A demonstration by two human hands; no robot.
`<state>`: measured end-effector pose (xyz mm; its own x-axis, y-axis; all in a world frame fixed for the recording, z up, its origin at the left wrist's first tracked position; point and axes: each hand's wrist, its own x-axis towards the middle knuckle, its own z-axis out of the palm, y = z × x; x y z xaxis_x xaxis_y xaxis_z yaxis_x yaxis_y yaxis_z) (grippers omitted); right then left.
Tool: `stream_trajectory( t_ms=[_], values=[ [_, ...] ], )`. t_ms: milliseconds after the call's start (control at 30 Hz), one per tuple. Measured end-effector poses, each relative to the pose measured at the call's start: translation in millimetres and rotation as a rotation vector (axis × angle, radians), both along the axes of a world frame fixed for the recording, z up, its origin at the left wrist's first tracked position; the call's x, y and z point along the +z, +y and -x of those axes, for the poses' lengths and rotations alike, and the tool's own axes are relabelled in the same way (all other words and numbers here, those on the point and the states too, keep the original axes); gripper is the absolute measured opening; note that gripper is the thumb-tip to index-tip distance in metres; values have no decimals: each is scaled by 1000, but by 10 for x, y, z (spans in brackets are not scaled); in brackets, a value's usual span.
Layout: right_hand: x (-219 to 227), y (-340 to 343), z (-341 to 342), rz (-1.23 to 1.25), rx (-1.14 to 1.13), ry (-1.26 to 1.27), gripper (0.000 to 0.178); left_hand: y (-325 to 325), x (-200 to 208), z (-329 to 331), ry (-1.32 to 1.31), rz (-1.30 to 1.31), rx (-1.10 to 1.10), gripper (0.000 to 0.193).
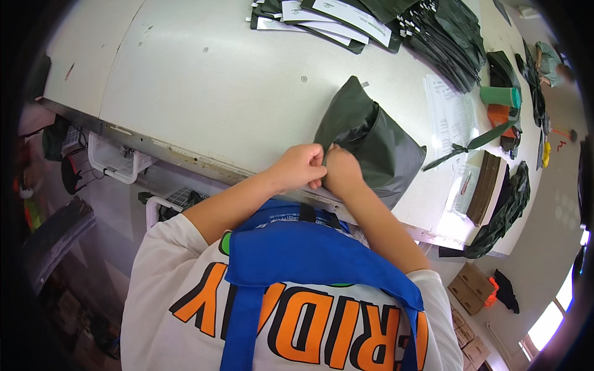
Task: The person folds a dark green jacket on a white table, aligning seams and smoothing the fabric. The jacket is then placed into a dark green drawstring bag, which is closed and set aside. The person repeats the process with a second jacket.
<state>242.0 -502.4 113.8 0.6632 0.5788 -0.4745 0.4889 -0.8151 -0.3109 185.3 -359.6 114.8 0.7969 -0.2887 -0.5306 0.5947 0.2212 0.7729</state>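
Note:
A dark green, shiny plastic bag (387,151) lies on the white table (204,80) near its front edge, slightly puffed up, with a fold or opening along its upper side. My right hand (343,172) is closed on the bag's near left edge, its fingertips curled inward. Right beside it, almost touching, my left hand (300,167) is also closed, thumb and fingers pinched at the same edge of the bag. The exact bit between the fingertips is hidden by my knuckles.
Stacked dark bags with white labels (352,18) and a dark bundle (448,43) lie at the far side. To the right are paper sheets (445,111), a green cylinder (500,96), a knotted dark strip (461,149) and brown cardboard (484,188). White baskets (111,157) sit below the table's left edge.

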Motion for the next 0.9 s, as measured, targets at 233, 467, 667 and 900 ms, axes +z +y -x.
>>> stream_trajectory(
  t_ms=[233,467,667,900],
  values=[
    [415,-452,-230,-634,-194,206,34,0,34,-198,-401,-808,103,14],
    [208,-586,-292,-280,42,-464,62,-125,-39,-584,-577,-1058,151,12],
    [-71,-546,-315,-129,88,-444,57,-402,67,-739,-691,-890,-20,12],
    [-207,-691,-354,-405,-39,-376,35,-759,-47,-879,-601,-898,-221,14]
  ],
)
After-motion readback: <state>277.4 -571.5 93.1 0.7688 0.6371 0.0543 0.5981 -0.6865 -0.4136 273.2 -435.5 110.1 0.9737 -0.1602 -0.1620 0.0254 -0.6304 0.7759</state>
